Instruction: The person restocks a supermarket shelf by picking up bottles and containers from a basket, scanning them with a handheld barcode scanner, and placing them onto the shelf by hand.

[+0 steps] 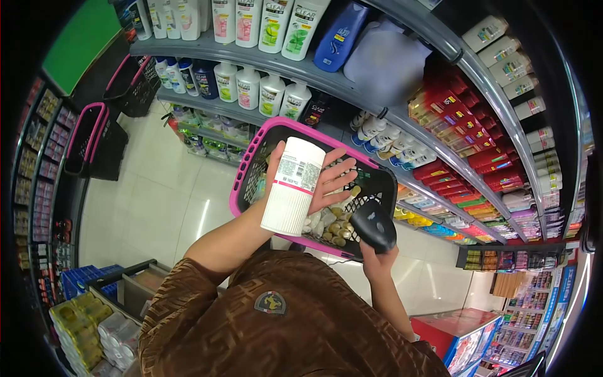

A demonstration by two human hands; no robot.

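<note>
A white cylindrical container [289,204] with a ribbed side, a pink line and a printed label with a barcode lies across my left hand [334,179]. My thumb is on one side of it and my fingers spread out from the other. My right hand [379,259] grips a black handheld barcode scanner [373,225], its head pointing up and toward the container. Below both hands is a black shopping basket with a pink rim [235,198]. Inside lie several small brown and white pebble-like things [336,227], partly covered by the container and scanner.
Shampoo bottles [273,25] line the shelf ahead, with a blue bottle [341,38] beside a blurred pale shape. Red packages [452,119] fill the shelves at right. Two more baskets [103,154] stand on the tiled floor at left. Stacked cans [81,327] are at lower left.
</note>
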